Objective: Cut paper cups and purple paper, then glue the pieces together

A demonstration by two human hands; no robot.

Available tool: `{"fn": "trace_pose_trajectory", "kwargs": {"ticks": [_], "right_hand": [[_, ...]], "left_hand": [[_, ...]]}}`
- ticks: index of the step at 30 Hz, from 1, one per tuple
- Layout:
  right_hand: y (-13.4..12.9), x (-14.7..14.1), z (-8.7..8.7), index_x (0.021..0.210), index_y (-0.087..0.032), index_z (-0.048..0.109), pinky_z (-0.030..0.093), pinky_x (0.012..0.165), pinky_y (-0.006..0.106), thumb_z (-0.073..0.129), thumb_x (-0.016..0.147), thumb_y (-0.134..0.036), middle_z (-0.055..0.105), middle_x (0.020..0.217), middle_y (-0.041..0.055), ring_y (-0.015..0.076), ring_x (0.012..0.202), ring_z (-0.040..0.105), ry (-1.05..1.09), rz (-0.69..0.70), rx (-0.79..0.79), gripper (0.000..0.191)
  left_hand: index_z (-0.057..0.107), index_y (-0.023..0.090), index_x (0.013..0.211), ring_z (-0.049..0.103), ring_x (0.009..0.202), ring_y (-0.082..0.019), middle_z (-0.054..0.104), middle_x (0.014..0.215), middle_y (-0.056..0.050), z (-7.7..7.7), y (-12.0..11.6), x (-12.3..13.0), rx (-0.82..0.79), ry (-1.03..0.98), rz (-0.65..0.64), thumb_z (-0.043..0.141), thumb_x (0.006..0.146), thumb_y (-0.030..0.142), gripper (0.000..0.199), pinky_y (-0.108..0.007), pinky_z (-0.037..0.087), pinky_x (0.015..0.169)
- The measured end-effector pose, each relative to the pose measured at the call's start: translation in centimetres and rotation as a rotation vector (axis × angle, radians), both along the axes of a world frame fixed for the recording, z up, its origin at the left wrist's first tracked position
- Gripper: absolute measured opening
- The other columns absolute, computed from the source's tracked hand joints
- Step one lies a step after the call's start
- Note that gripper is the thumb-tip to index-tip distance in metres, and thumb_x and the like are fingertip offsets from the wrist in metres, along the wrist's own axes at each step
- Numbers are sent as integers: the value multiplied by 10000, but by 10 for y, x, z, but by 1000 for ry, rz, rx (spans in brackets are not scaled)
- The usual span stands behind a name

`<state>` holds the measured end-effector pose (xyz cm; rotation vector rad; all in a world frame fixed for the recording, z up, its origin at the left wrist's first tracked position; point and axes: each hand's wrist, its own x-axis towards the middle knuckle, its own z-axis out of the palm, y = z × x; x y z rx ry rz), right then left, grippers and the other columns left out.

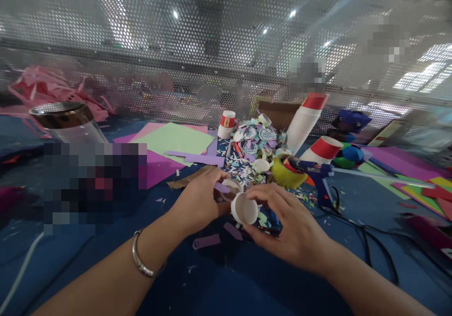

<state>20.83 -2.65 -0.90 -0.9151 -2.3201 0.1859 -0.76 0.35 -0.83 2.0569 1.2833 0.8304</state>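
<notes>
Near the middle of the view, my right hand (287,226) grips a small white paper cup piece (245,208) between thumb and fingers, its round opening facing me. My left hand (199,198) is closed around a purple paper strip (222,188), close to the cup piece's left side. Behind the strip is another pale round piece (233,185), partly hidden by my fingers. Purple paper tags (206,241) lie on the blue table just below my hands. Beyond them is a pile of round paper pieces (250,139) among scattered scraps.
A blue glue gun (321,177) with a black cord and a yellow tape roll (288,171) are at right. Stacked paper cups (304,123) lean behind. Colored paper sheets (173,139) lie back left, near a lidded clear jar (72,120). A perforated metal panel (197,47) stands behind.
</notes>
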Motion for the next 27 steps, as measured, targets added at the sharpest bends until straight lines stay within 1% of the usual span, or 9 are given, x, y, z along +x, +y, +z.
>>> {"fn": "trace_pose_trajectory", "kwargs": {"ticks": [2,6,10,12,14,17,22,24,27], "right_hand": [[3,1,2,1159,-204,510,508,887,405,648,841,-263,634,1121,108,246,1058,594,-9,-29,-11,351],[6,1,5,1154,-193,523,529,842,411,628,850,-253,645,1083,114,249,1012,611,-26,-25,-18,326],[7,1,6,1147,-193,538,539,826,428,623,842,-257,657,1062,122,263,1002,621,-40,-21,-22,322],[7,1,6,1144,-192,545,540,830,429,621,835,-256,657,1064,123,265,1006,622,-44,-22,-31,325],[7,2,6,1148,-192,540,537,833,431,614,829,-243,656,1069,120,263,1009,622,-55,-14,-43,332],[7,3,5,1146,-196,529,532,833,427,618,828,-236,652,1079,118,259,1005,621,-73,1,-72,332],[8,6,2,1156,-187,524,508,885,435,624,824,-219,635,1138,127,264,1061,599,-88,27,-81,348],[8,6,3,1168,-188,523,503,891,434,622,806,-192,633,1143,121,263,1075,593,-94,29,-90,375],[8,6,5,1175,-193,525,513,860,415,621,779,-160,640,1120,103,252,1047,601,-102,21,-122,408]], "left_hand": [[599,225,1061,643,879,-227,678,1037,-53,1,-3,4,-2,22,-21,742,707,369,409,-342,479,741],[604,237,1077,632,926,-256,677,1049,-49,2,-9,10,-18,109,-23,742,683,348,432,-383,473,788],[603,245,1084,613,973,-278,675,1039,-47,3,-12,13,45,190,-26,733,687,343,429,-420,462,843],[601,243,1089,607,982,-275,671,1037,-47,4,-13,14,64,192,-47,714,698,308,412,-422,462,841],[606,236,1060,608,970,-264,661,1036,-48,5,-14,15,40,148,-68,695,701,274,372,-409,475,808],[597,223,983,633,913,-249,655,1007,-51,3,-17,18,-109,-8,-79,689,680,244,318,-375,509,729],[488,217,1079,669,698,-197,650,859,-7,-3,-19,21,-492,-360,-163,685,643,165,481,-338,556,615],[460,219,1123,655,654,-183,629,789,17,-2,-18,20,-555,-399,-158,675,645,145,530,-336,552,607],[444,225,1188,633,682,-181,610,758,25,1,-16,17,-570,-421,-138,677,664,166,576,-334,539,621]]}}
